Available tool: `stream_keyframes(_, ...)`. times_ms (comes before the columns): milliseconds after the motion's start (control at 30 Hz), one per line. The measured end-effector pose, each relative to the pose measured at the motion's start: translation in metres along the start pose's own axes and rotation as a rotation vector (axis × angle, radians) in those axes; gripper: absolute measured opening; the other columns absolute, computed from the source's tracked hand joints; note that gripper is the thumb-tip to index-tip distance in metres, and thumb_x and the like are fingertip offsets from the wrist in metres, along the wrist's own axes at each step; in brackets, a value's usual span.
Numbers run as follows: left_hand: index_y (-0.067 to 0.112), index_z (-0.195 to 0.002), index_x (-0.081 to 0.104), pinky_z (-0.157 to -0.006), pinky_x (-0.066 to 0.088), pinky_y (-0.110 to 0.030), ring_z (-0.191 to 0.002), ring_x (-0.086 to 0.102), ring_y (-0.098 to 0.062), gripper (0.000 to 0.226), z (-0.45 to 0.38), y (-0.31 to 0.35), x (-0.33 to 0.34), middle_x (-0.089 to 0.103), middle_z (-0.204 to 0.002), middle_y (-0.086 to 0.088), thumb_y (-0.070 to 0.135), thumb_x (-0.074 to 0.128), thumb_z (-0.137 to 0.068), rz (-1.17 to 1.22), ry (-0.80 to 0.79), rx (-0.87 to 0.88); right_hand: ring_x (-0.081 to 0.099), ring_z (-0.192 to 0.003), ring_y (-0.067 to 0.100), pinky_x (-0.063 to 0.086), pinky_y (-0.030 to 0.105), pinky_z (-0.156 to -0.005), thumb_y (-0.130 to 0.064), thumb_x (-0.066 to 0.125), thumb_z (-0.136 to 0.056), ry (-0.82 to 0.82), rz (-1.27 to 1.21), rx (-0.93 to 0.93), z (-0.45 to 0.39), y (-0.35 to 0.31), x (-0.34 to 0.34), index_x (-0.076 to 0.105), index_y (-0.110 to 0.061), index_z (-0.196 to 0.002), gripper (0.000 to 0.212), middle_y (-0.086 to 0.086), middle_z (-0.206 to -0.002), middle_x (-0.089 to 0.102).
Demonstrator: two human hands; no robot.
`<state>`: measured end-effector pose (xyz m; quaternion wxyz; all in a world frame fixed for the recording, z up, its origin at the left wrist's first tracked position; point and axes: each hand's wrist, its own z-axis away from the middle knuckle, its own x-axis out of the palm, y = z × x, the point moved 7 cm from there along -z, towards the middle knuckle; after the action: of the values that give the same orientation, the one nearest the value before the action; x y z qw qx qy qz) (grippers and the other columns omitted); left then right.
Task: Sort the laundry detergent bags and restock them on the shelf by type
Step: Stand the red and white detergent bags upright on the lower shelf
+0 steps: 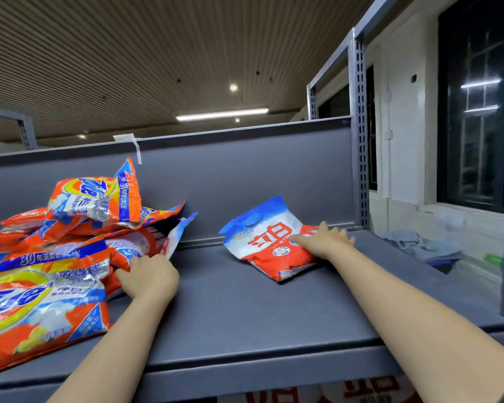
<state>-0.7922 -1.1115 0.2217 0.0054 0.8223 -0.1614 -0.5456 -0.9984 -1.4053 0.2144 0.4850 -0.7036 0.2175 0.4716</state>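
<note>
Right now both hands are on the grey shelf [245,309], each at a different kind of bag. The right hand [323,239] lies flat on the red, white and blue bag [269,242], which sits alone toward the shelf's back right corner, close to the back panel. Its fingers [342,235] are straight and spread, pressing down on the bag's right end and gripping nothing. The bag's long axis runs slantwise, from its blue top near the back panel down to its red bottom edge pointing toward the front edge.

The left hand [150,274] is at the right side of the orange pile [56,257] that fills the shelf's left end. Its fingers are curled into the pile around the edge of a bag; how firm the hold is I cannot tell, as the fingertips are hidden.

My reading is that the next bag to move lies just beyond and left of the left hand's fingers, tucked in the pile, so that hand is clearly the nearer one; it would have to travel right across the bare middle of the shelf.

All the bags are glossy, crinkled plastic pouches, soft and lumpy with powder, with serrated sealed ends. They look slippery and likely to slump. The shelf surface is matt and smooth.
</note>
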Motion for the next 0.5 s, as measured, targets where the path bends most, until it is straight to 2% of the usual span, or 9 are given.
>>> stream_keyframes(100, 0.019, -0.119, 0.059, -0.1, 0.024, -0.036, -0.129, 0.038, -0.023, 0.031, 0.0, 0.001, -0.002, 0.056, -0.13, -0.005, 0.021, 0.038, -0.096, -0.033, 0.045, 0.04, 0.013, -0.144, 0.03, 0.016, 0.042, -0.113, -0.084, 0.051, -0.066, -0.01, 0.026, -0.002, 0.004, 0.002, -0.009, 0.018, -0.011, -0.151, 0.116, 0.012, -0.155, 0.022)
stream_keyframes(267, 0.019, -0.108, 0.067, -0.094, 0.028, -0.035, -0.111, 0.055, -0.026, 0.032, 0.001, 0.001, -0.008, 0.067, -0.111, -0.006, 0.022, 0.037, -0.097, 0.027, 0.171, 0.122, 0.015, -0.142, 0.032, 0.019, 0.04, -0.111, -0.073, 0.055, -0.073, -0.018, 0.055, -0.051, 0.035, -0.006, -0.012, 0.032, -0.014, -0.146, 0.096, 0.014, -0.153, 0.026)
stream_keyframes(367, 0.021, -0.102, 0.068, -0.093, 0.029, -0.036, -0.1, 0.062, -0.026, 0.031, 0.019, 0.017, -0.02, 0.07, -0.1, -0.005, 0.024, 0.037, -0.097, -0.025, 0.23, 0.235, 0.02, -0.141, 0.031, 0.02, 0.04, -0.111, -0.074, 0.059, -0.068, -0.014, 0.049, 0.004, 0.056, -0.003, -0.015, 0.035, -0.019, -0.144, 0.097, 0.012, -0.151, 0.031)
stream_keyframes(433, 0.021, -0.1, 0.068, -0.095, 0.029, -0.037, -0.093, 0.065, -0.027, 0.029, 0.034, 0.032, -0.028, 0.071, -0.094, -0.006, 0.026, 0.039, -0.097, -0.069, 0.269, 0.328, 0.033, -0.136, 0.029, 0.025, 0.043, -0.109, -0.084, 0.064, -0.048, -0.088, -0.02, 0.042, 0.055, 0.0, -0.003, 0.042, -0.031, -0.138, 0.106, 0.003, -0.147, 0.04)
stream_keyframes(500, 0.018, -0.089, 0.071, -0.092, 0.035, -0.037, -0.077, 0.067, -0.028, 0.018, 0.053, 0.049, -0.036, 0.072, -0.079, -0.007, 0.027, 0.055, -0.089, -0.106, 0.317, 0.452, 0.053, -0.119, 0.025, 0.037, 0.045, -0.101, -0.089, 0.067, -0.014, -0.143, -0.133, 0.028, -0.006, 0.02, 0.033, 0.051, -0.041, -0.123, 0.121, -0.008, -0.134, 0.055)
